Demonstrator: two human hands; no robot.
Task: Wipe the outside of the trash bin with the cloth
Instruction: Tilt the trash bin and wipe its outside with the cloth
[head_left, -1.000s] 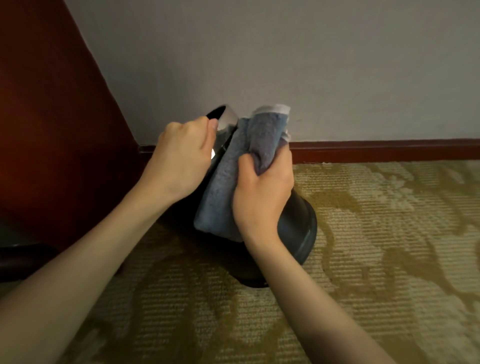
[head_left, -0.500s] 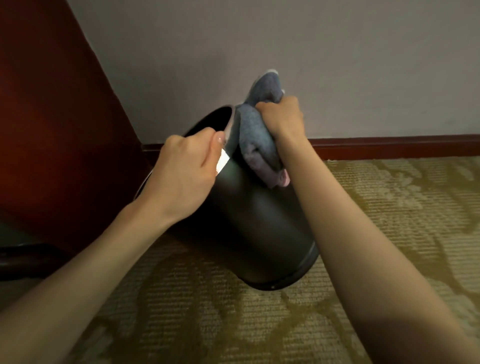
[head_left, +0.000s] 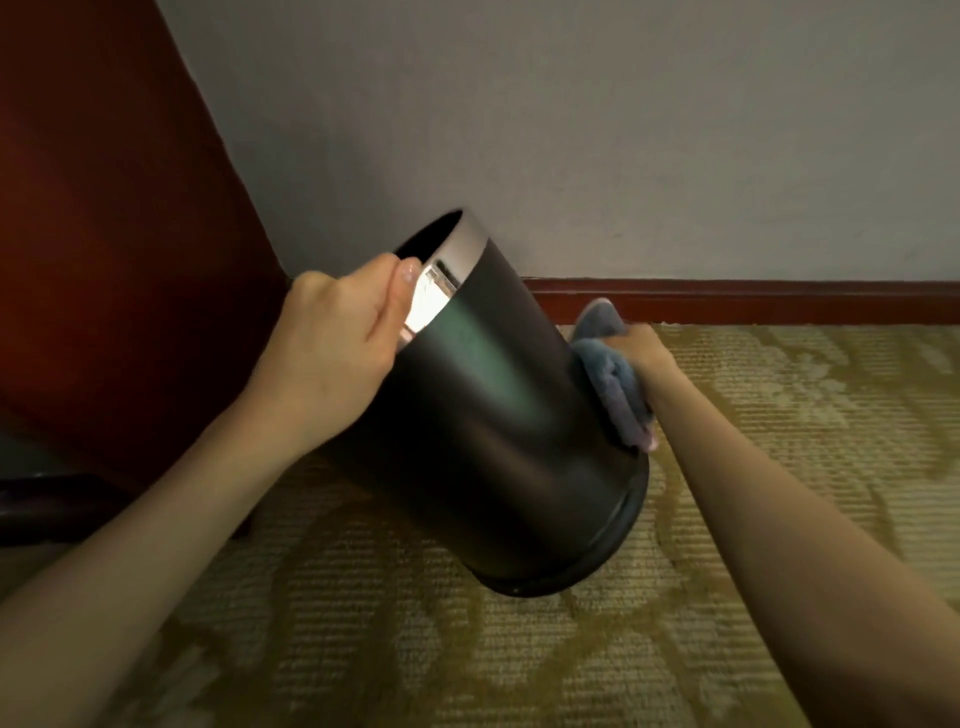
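A dark round trash bin with a shiny metal band at its rim is tilted, mouth up and to the left, base near the carpet. My left hand grips the rim, thumb on the metal band. A grey-blue cloth is bunched in my right hand and pressed against the bin's right, far side, about halfway down. Part of the cloth and my fingers are hidden behind the bin.
Patterned yellow-green carpet covers the floor. A pale wall with a dark red baseboard runs behind the bin. A reddish-brown wooden panel stands close on the left.
My right hand carried the cloth from the front of the bin up over the rim, then down along the bin's right far side. The left hand kept its grip on the rim.
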